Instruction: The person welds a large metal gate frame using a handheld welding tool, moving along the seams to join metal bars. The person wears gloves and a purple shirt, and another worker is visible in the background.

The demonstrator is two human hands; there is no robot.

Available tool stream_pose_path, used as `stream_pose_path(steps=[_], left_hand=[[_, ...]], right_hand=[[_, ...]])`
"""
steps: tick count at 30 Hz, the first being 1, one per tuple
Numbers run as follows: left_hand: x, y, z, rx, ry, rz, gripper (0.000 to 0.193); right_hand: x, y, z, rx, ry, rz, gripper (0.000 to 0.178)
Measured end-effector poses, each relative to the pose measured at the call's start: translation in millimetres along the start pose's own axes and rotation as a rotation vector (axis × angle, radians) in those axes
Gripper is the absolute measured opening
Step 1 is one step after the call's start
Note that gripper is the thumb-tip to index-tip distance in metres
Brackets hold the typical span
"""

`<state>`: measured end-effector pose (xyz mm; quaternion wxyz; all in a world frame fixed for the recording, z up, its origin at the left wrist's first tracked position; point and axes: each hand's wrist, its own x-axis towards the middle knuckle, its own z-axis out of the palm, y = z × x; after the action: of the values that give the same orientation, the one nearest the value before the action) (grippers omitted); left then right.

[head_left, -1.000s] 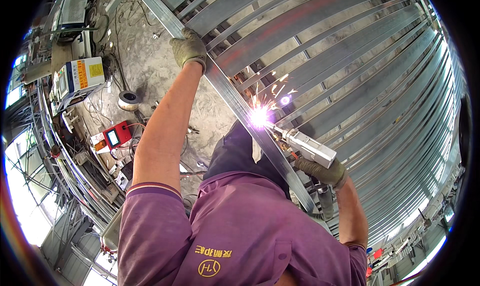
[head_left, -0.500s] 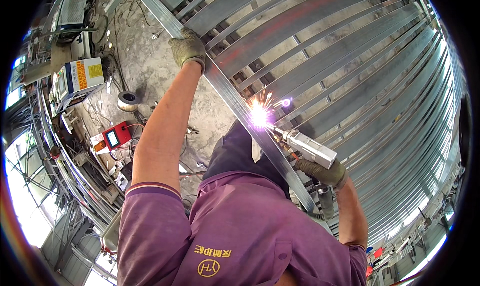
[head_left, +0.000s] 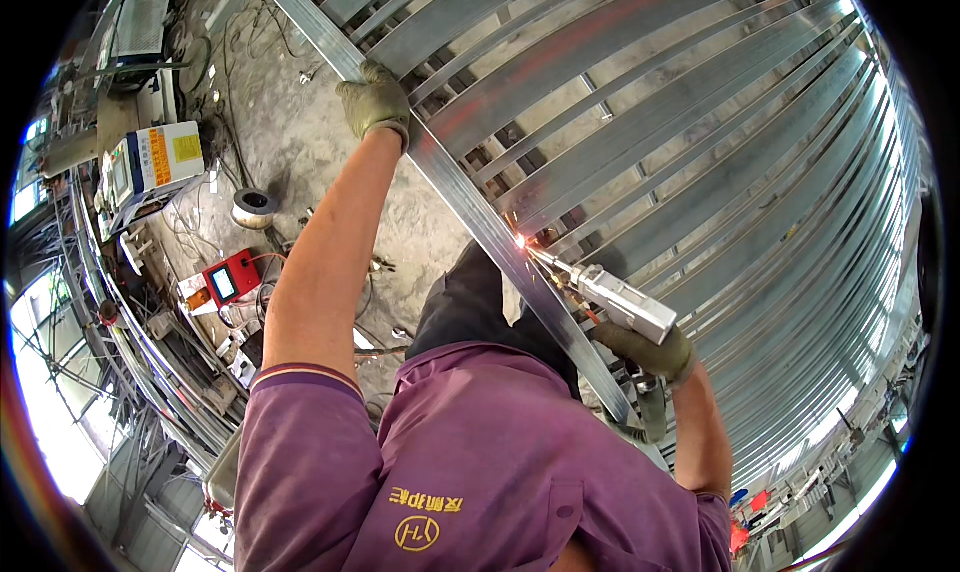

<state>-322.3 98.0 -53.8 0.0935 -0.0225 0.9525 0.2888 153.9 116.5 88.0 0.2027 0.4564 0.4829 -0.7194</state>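
In my right hand [head_left: 655, 350], gloved in olive-green, is a pale grey welding gun [head_left: 628, 304]. Its thin nozzle slants up and left to a small orange glow with a few sparks, where a flat slat [head_left: 590, 180] meets the long metal rail [head_left: 468, 194]. My left hand [head_left: 375, 104], in a matching glove, is closed over the same rail farther up, its fingertips partly hidden. Under the gun, a dark hose and fittings [head_left: 652, 407] hang near my right wrist.
Many parallel metal slats fan out to the right. On the floor at left are a red device with a lit screen [head_left: 231, 278], a wire spool [head_left: 254, 208] and a white-and-blue machine [head_left: 168, 159]. Cables [head_left: 235, 137] trail across the concrete.
The large white-purple flare at the nozzle has shrunk to a small orange glow with fewer sparks. My left hand keeps its place on the rail, and the gun has barely shifted.
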Motion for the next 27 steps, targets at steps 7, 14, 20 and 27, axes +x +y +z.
stream_pose_path(steps=[7, 14, 20, 27], left_hand=[[4, -9, 3, -0.064, -0.028, -0.002, 0.064], [15, -20, 2, -0.113, -0.138, 0.080, 0.069], [81, 10, -4, -0.071, -0.075, 0.050, 0.078], [93, 41, 3, 0.051, 0.024, -0.002, 0.075]], right_hand=[[-29, -41, 8, 0.019, 0.194, -0.197, 0.029], [19, -115, 18, 0.081, 0.110, -0.191, 0.046], [40, -117, 18, -0.070, 0.128, -0.092, 0.056], [51, -105, 17, -0.026, 0.035, -0.057, 0.057]])
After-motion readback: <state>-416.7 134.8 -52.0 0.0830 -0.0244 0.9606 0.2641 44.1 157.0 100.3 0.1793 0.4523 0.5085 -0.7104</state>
